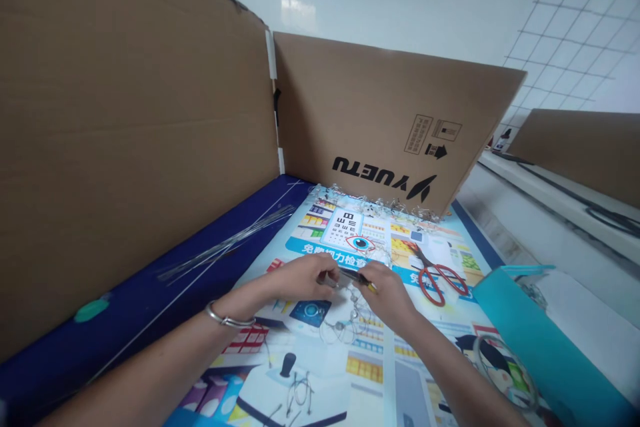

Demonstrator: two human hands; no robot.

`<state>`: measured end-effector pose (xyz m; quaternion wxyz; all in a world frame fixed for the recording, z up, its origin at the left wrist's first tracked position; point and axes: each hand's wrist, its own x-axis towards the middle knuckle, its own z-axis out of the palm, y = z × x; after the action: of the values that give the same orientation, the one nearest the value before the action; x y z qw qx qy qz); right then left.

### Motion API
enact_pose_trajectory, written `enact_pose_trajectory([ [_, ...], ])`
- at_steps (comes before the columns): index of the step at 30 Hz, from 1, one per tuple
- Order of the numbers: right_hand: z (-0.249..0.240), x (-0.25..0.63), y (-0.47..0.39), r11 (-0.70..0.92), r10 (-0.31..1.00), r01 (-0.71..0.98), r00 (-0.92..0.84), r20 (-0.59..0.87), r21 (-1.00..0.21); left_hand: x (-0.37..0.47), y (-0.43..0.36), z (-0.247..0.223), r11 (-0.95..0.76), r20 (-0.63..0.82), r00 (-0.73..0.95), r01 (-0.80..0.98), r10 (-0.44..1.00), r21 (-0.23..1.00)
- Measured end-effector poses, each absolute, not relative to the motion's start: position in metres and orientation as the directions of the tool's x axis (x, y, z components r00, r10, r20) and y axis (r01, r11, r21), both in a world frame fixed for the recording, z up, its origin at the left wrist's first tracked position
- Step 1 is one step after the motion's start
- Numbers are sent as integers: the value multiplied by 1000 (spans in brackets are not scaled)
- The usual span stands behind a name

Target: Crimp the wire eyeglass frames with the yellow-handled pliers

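Over the printed poster sheet (367, 363), my right hand (389, 293) grips small pliers (354, 274) with dark jaws and a bit of yellow on the handle. The jaws point left, toward my left hand (317, 275). My left fingers are pinched together right by the jaw tips; whatever they hold is too small to name. Loops of thin wire with small clear pieces (345, 327) lie just below both hands. Another little cluster of thin wire loops (299, 390) rests nearer to me. To the right of my right hand lie red-handled scissors (423, 270), their blades apart.
Tall cardboard panels (150, 113) stand at the left and back (370, 107). Along the back panel's foot runs a heap of small clear pieces (380, 207). Straight wires (227, 243) lie left on the blue surface. A teal box (535, 340) and a wire coil (480, 363) sit right.
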<state>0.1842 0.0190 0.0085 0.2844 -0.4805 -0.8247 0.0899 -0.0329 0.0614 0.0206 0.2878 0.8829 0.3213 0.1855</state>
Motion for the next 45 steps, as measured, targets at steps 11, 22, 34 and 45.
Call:
enact_pose_trajectory([
  [11,-5,182,31,618,761,717,-446,471,-321,-20,63,4,-605,199,669,452,716,656],
  [22,-9,191,29,643,734,689,-429,527,-334,-21,65,0,-470,105,717,332,689,817],
  [34,-7,191,18,704,697,607,-493,520,-368,-26,65,-2,-315,1,801,234,598,920],
  [45,-15,189,17,747,659,560,-557,505,-357,-24,65,-4,-354,16,796,251,605,901],
])
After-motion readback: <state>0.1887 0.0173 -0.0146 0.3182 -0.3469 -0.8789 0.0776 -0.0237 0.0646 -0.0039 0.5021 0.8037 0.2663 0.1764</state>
